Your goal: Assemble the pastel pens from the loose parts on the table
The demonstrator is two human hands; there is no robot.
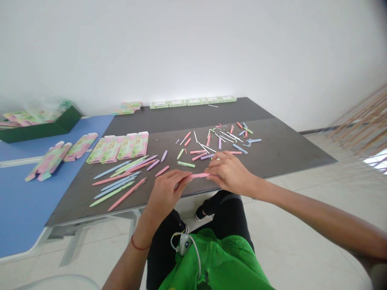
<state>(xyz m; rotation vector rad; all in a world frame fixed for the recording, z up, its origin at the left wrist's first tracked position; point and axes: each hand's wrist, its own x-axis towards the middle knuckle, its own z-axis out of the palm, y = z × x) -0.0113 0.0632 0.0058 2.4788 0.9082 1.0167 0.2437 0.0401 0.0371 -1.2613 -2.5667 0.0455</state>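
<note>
1. Five boxes (195, 102) line the far edge of the dark table (281, 155).
2. One white stick (213, 106) lies alone just this side of them.
3. Four cartons (125, 147) sit by its left edge.
4. Three more cartons, it seems, on the blue table (24, 217), toward its right edge.
5. One green tray (71, 119) by the blue table's far edge.
6. About ten pens (127, 194), overlapping, toward the dark table's near left corner.
7. Three barrel pieces (164, 156) beside them: two purple, one pink.
8. One pink pen (198, 175), held over the near edge.
</note>
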